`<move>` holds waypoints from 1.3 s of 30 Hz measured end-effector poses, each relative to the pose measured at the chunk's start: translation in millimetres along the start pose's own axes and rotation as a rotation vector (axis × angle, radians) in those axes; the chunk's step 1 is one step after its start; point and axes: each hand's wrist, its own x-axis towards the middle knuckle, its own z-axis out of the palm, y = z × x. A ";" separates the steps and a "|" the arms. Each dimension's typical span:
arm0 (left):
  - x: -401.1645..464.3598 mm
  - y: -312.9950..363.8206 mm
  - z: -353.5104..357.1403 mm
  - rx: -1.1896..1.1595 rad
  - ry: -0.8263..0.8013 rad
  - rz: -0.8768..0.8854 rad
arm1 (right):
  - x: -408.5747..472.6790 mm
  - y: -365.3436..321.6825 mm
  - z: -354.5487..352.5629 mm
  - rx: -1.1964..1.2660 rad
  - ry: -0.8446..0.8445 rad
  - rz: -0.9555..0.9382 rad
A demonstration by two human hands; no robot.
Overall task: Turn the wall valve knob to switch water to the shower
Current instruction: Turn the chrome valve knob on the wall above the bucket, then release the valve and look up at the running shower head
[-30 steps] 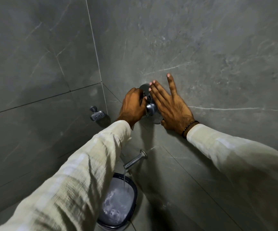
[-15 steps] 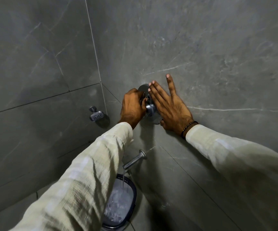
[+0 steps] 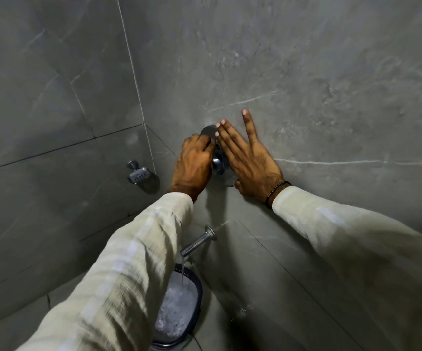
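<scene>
A chrome wall valve knob (image 3: 217, 163) sits on a round plate on the grey tiled wall, mostly hidden between my hands. My left hand (image 3: 194, 164) is curled around the knob from the left, fingers closed on it. My right hand (image 3: 249, 158) lies flat against the wall just right of the knob, fingers spread and pointing up. Below, a chrome spout (image 3: 196, 243) pours a thin stream of water into a dark-rimmed bucket (image 3: 196, 287).
A chrome soap dish (image 3: 138, 173) is fixed to the left wall near the corner. The two tiled walls meet at a corner just left of the valve. Both my arms wear pale long sleeves; a dark bracelet is on my right wrist.
My left hand has slid slightly further over the knob, its fingers covering more of it. The right hand stays flat on the wall. Water still runs from the spout.
</scene>
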 end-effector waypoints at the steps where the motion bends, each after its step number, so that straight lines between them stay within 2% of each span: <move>1: -0.4 -0.4 -0.7 0.030 -0.007 0.020 | 0.3 0.0 -1.0 0.001 -0.002 0.003; 5: 0.2 2.0 -7.3 0.099 -0.052 0.037 | 0.9 0.3 -4.3 -0.006 -0.014 0.002; 10: -3.0 3.6 -16.8 0.152 -0.118 -0.021 | -3.1 0.1 -10.3 0.011 -0.049 -0.012; 15: -23.7 2.9 -29.2 0.113 -0.170 -0.070 | -29.6 10.1 -13.5 0.115 -0.062 -0.008; 23: -47.0 18.6 -78.4 0.095 -0.131 0.038 | -82.7 40.5 -53.5 0.301 -0.077 0.101; 31: -85.8 45.9 -173.1 0.191 -0.013 0.212 | -140.8 97.1 -134.0 0.393 -0.066 0.279; 39: -133.6 46.4 -313.2 0.295 0.154 0.326 | -194.3 154.7 -245.2 0.477 0.045 0.473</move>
